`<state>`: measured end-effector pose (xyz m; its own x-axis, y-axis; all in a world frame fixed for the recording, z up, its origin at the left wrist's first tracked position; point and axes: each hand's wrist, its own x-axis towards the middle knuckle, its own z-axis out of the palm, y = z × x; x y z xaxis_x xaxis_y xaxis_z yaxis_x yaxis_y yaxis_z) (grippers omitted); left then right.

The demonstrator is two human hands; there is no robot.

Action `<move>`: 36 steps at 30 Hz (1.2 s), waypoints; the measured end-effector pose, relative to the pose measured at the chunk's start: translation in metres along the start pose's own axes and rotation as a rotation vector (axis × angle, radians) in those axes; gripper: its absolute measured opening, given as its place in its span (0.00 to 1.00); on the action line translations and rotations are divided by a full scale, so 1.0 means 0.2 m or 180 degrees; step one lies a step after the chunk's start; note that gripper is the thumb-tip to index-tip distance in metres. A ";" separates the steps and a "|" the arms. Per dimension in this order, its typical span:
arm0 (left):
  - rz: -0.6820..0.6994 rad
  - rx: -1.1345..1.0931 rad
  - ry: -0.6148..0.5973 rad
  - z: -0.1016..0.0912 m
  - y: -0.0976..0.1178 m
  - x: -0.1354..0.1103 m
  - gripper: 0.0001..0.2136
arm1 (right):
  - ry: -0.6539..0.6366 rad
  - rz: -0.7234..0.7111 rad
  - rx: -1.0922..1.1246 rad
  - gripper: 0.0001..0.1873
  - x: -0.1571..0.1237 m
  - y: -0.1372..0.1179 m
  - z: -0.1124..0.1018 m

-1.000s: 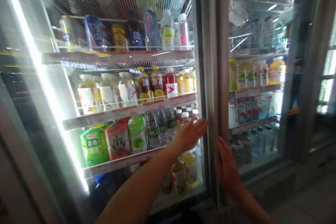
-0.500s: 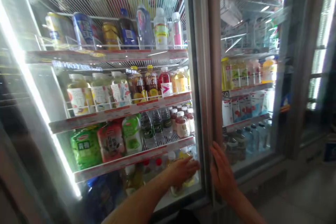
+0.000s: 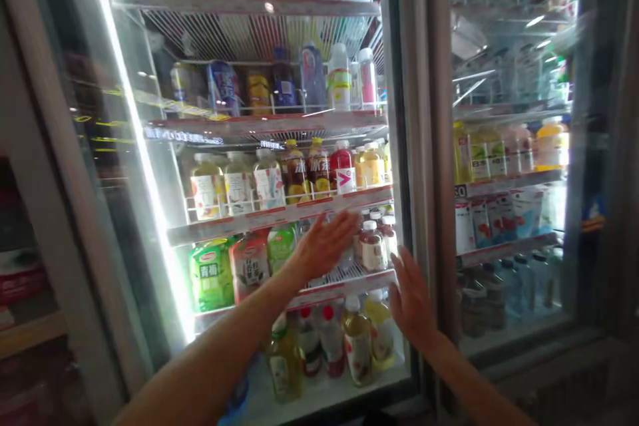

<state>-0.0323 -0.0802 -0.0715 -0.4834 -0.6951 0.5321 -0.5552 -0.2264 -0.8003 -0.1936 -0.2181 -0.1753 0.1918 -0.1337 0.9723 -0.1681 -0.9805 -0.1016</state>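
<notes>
L hand (image 3: 324, 244) & R hand (image 3: 410, 299): both open flat, palms fwd, L higher.

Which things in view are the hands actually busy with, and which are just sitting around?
In hand: left hand, right hand, both open by the cooler door frame; white-capped bottles nearest the left hand.
Just about: cans, green pouches, bottom-shelf bottles, neighbouring cooler's cartons.

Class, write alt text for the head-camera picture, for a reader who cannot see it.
Two bare hands, the left hand and the right hand, are spread open and empty at the glass door of a lit drinks cooler. Behind the glass, wire shelves hold rows of coloured bottles and cans; a second glass-fronted cooler stands to the right.
</notes>
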 end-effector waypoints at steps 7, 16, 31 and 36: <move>0.1185 -0.0260 -0.0090 -0.03 -0.09 -0.05 0.21 | -0.0270 -0.0169 -0.0219 0.35 0.05 0.00 0.05; 0.0909 -0.0060 -0.0078 -0.12 -0.21 -0.16 0.21 | -0.0160 -0.0397 -0.0028 0.35 0.20 -0.11 0.06; -0.1665 0.0623 0.0392 -0.27 -0.59 -0.50 0.26 | 0.0007 -0.0706 0.0120 0.34 0.36 -0.27 0.17; -0.0256 0.0395 -0.0120 -0.30 -0.54 -0.64 0.26 | -0.0196 -0.1040 0.0135 0.33 0.34 -0.33 0.21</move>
<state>0.0488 0.0742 -0.0361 -0.4138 -0.6959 0.5869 -0.5020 -0.3635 -0.7848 -0.1290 -0.1687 -0.1109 0.2871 0.1817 0.9405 -0.0479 -0.9779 0.2035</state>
